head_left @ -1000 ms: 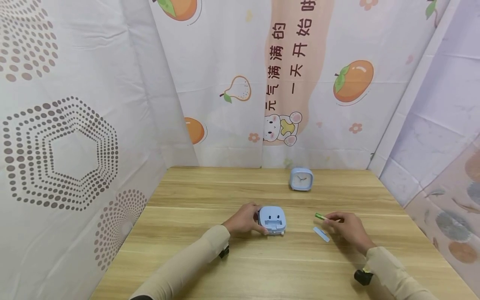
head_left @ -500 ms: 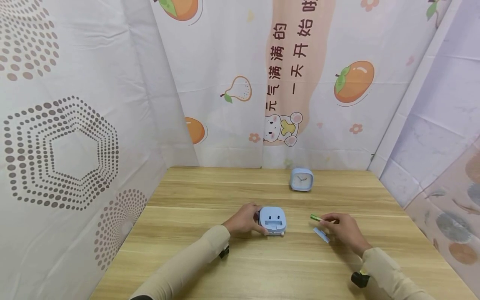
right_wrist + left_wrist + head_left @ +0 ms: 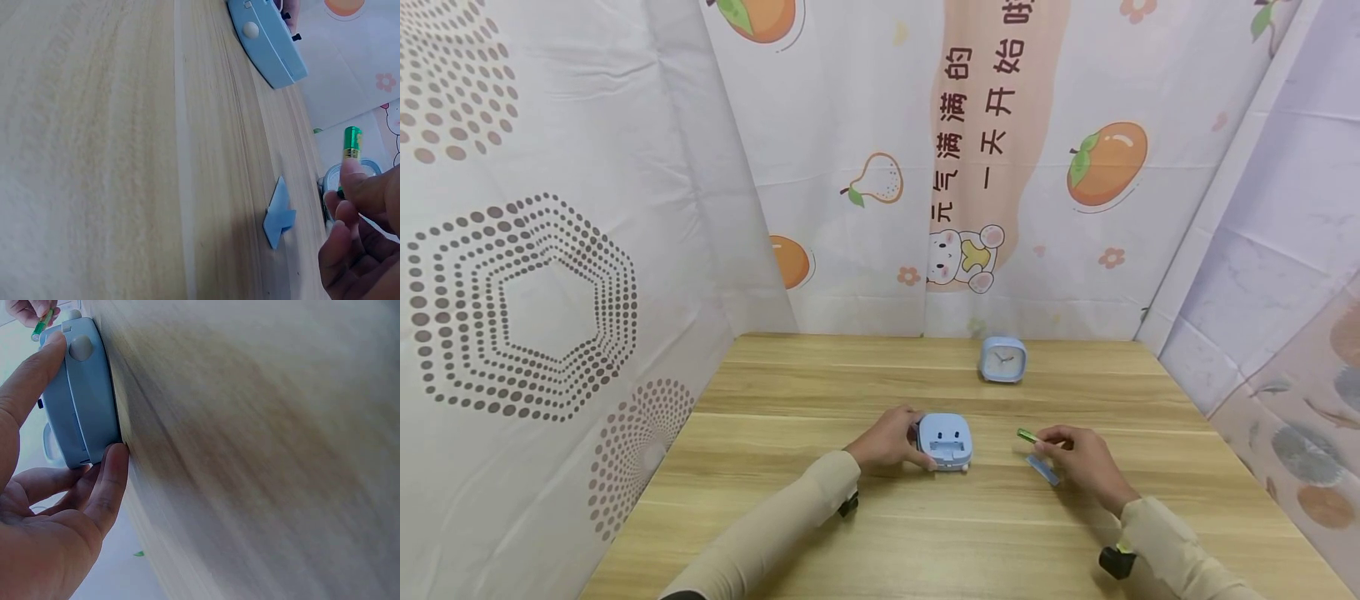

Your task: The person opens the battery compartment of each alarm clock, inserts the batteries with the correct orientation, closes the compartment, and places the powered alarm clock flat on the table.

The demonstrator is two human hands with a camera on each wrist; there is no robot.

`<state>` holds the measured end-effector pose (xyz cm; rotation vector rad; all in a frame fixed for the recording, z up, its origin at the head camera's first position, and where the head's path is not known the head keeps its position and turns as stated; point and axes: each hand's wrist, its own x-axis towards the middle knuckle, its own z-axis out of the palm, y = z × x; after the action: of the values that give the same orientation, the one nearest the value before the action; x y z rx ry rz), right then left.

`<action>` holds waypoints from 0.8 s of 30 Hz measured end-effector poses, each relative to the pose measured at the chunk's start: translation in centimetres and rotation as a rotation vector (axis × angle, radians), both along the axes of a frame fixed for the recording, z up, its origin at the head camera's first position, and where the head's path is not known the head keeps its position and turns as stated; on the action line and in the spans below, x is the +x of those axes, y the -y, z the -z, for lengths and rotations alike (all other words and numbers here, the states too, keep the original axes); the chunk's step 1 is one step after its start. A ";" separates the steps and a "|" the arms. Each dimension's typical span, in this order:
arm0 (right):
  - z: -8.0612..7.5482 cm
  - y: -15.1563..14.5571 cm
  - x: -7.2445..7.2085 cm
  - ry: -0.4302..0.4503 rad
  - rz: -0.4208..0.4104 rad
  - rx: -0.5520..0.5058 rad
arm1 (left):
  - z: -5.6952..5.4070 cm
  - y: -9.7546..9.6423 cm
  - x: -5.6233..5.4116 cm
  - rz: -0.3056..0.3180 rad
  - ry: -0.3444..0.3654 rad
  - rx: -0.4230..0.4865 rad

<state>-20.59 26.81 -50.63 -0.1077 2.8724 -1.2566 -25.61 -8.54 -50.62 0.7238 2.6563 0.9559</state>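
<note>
A light-blue alarm clock point(image 3: 945, 429) lies face down on the table, its back up and its battery compartment uncovered. My left hand point(image 3: 889, 437) grips its left side; in the left wrist view the thumb presses one edge and the fingers curl at the other. Pinched between my right thumb and fingers is a green battery point(image 3: 352, 142), held above the table to the right of the clock. Just below my right hand point(image 3: 1084, 460) lies the small blue battery cover point(image 3: 279, 214), flat on the wood.
A second light-blue clock point(image 3: 1003, 360) stands upright near the back edge of the wooden table point(image 3: 820, 375). Printed curtains point(image 3: 850, 100) hang behind the table and along both sides.
My right hand has moved slightly left with the battery, closer to the clock. The left hand and the clock have stayed in place.
</note>
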 end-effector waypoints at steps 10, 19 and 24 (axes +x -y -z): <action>0.2 0.1 -0.1 0.018 -0.037 -0.247 | -0.1 0.0 0.1 0.006 0.008 0.016; 0.1 0.5 0.3 0.018 -0.122 -0.371 | -0.1 0.1 0.0 0.018 0.013 0.033; 0.2 0.6 0.4 -0.003 -0.131 -0.372 | -0.1 0.1 0.0 0.015 0.012 0.034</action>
<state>-20.22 26.24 -50.84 -0.2917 2.5475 -1.7424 -25.57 -8.64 -50.48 0.7416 2.6266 1.0008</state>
